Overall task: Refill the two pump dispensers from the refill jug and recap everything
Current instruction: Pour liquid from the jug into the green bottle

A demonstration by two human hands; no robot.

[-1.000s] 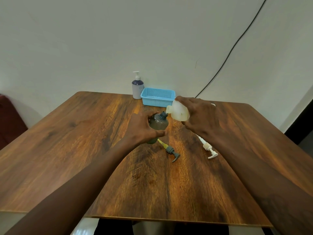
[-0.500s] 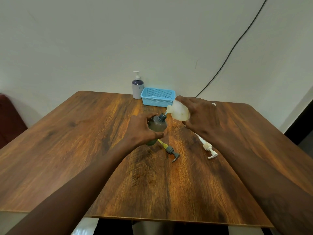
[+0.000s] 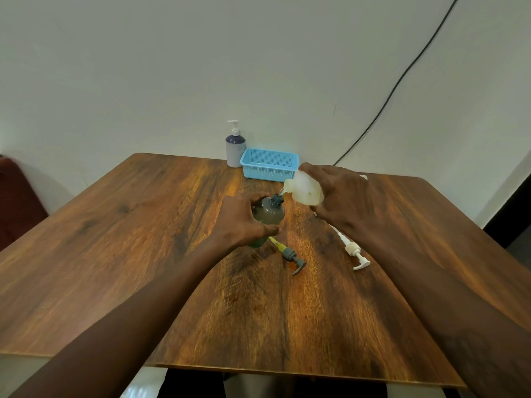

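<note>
My left hand [image 3: 242, 222] grips a grey translucent dispenser bottle [image 3: 269, 215] standing uncapped at the table's middle. My right hand [image 3: 340, 196] holds a pale translucent refill jug [image 3: 304, 189] tipped to the left, its spout just above the bottle's neck, with a thin stream running in. The grey pump head [image 3: 291, 255] with a yellow tube lies on the table in front of the bottle. A white pump head [image 3: 353, 251] lies to the right, partly under my right forearm. Most of the jug is hidden by my hand.
At the table's [image 3: 115, 254] far edge stand a blue plastic basket [image 3: 270, 165] and, left of it, a white and dark blue pump dispenser [image 3: 235, 147] with its pump on. A black cable [image 3: 396, 84] runs down the wall.
The jug's spout has stayed over the grey bottle's neck, tipped slightly more. Both hands keep their holds almost in place.
</note>
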